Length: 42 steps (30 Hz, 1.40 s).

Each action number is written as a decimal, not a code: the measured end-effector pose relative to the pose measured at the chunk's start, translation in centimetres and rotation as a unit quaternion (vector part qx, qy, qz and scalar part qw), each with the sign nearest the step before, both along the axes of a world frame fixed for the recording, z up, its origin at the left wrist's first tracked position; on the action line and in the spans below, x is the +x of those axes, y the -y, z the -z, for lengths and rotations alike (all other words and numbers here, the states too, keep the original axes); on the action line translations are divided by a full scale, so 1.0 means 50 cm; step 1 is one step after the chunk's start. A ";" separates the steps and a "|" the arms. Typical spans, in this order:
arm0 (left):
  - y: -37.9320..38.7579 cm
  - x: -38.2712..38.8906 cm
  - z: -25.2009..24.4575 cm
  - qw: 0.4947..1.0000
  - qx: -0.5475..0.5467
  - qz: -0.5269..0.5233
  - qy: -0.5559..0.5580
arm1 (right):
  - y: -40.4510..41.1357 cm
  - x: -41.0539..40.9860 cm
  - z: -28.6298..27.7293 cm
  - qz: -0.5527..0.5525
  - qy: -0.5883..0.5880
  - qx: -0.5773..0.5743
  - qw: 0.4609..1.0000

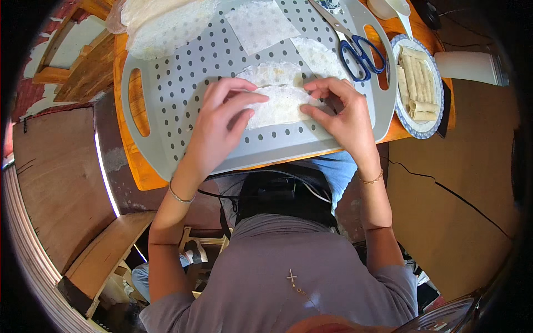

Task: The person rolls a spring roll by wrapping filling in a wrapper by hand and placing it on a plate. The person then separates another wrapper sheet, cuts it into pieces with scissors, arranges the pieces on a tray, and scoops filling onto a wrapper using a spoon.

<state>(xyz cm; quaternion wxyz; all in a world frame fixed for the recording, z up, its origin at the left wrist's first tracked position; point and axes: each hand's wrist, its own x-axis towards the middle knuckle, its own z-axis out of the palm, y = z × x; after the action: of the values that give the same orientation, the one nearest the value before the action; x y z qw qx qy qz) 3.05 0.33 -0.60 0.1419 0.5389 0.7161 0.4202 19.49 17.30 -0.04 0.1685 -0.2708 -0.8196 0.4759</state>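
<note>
In front of me a thin, pale wrapper sheet (279,110) lies on the grey tray, its upper part folded over along a ragged edge. My left hand (222,118) hovers at the sheet's left end, thumb and fingers spread. At the opposite end is my right hand (341,110), index finger and thumb apart on or just above the sheet; contact is hard to judge. Some of the sheet's right edge is hidden under that hand. Another wrapper piece (320,56) lies just beyond, and a squarish wrapper (262,26) is farther back.
Blue-handled scissors (347,39) rest on the dotted tray (175,79) at right. A stack of wrappers (166,29) sits back left. Rolled wrappers (416,79) fill a blue-rimmed plate (440,89) on the wooden table (143,177). Beyond stands a white handled cup (387,8).
</note>
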 end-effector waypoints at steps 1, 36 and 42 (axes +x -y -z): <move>-0.001 0.001 0.000 1.000 0.000 0.001 0.000 | 0.001 -0.002 -0.005 -0.010 -0.012 0.048 0.999; -0.014 0.011 -0.026 0.981 -0.028 0.153 -0.113 | -0.509 -0.378 -0.128 -0.260 0.146 0.332 0.895; -0.017 0.000 -0.023 0.982 -0.046 0.162 -0.090 | -0.503 -0.390 -0.076 -0.288 0.141 0.304 0.897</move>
<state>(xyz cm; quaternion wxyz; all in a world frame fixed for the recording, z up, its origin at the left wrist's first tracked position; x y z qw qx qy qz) 3.07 1.16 0.53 0.1677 0.6763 0.6476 0.3084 0.01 42.45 3.75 -0.0187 -0.0228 -0.9818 0.1877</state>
